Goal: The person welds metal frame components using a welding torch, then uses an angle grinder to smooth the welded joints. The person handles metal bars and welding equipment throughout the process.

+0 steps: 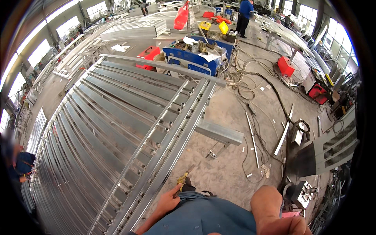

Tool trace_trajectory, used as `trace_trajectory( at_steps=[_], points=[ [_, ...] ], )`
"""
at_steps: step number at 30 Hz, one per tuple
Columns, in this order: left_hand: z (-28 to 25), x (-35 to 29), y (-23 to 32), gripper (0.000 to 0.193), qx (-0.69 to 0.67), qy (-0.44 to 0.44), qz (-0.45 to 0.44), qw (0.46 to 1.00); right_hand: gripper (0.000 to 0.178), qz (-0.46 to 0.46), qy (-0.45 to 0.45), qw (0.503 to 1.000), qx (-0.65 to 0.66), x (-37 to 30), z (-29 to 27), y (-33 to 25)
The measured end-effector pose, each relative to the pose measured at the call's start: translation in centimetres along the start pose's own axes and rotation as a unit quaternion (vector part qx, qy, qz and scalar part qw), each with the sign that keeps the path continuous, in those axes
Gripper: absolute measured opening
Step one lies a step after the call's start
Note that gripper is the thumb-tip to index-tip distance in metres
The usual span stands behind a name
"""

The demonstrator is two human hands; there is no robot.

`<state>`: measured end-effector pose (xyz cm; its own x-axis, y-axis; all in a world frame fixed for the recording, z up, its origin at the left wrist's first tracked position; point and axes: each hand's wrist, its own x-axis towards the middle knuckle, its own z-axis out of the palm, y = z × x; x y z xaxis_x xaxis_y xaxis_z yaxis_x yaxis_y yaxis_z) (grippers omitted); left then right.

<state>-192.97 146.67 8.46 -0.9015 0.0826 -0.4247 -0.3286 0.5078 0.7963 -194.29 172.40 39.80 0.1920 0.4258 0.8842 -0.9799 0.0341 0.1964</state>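
My left hand (169, 201) is closed around a yellow-brown hand tool (182, 178) with a thin tip pointing forward; its exact kind is too small to make out. Just left of that hand runs the edge of a large silver metal frame (166, 147), made of long parallel slats and rails. The tool is apart from the frame, over the floor. At the lower right, my right hand (291, 226) comes in beside my body with its fingers curled. The picture's lower edge cuts it off, and anything inside it is hidden.
A metal beam (221, 132) juts right from under the frame. Cables (270, 86) and thin metal strips (285, 131) lie on the floor. A grey vented machine (333, 145) stands right, a blue cart (190, 58) ahead. Other people (244, 15) (23, 162) stand far ahead and at left.
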Motion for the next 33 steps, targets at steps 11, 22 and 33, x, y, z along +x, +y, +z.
trace_trajectory(
  at_steps=[11,22,33],
  points=[
    [-0.4,11.7,4.2,0.064,-0.049,0.066,0.095,0.992,0.022,-0.003,-0.008,0.999,0.031,-1.8,-5.4,13.4],
    [12.4,21.6,14.2,0.061,-0.016,0.159,-0.016,0.987,0.015,0.044,0.014,0.995,0.088,-0.2,-23.5,28.6],
    [26.5,25.7,26.2,0.068,0.001,0.149,0.033,0.988,0.027,0.234,0.102,0.92,0.297,1.4,-36.6,37.8]
  ],
)
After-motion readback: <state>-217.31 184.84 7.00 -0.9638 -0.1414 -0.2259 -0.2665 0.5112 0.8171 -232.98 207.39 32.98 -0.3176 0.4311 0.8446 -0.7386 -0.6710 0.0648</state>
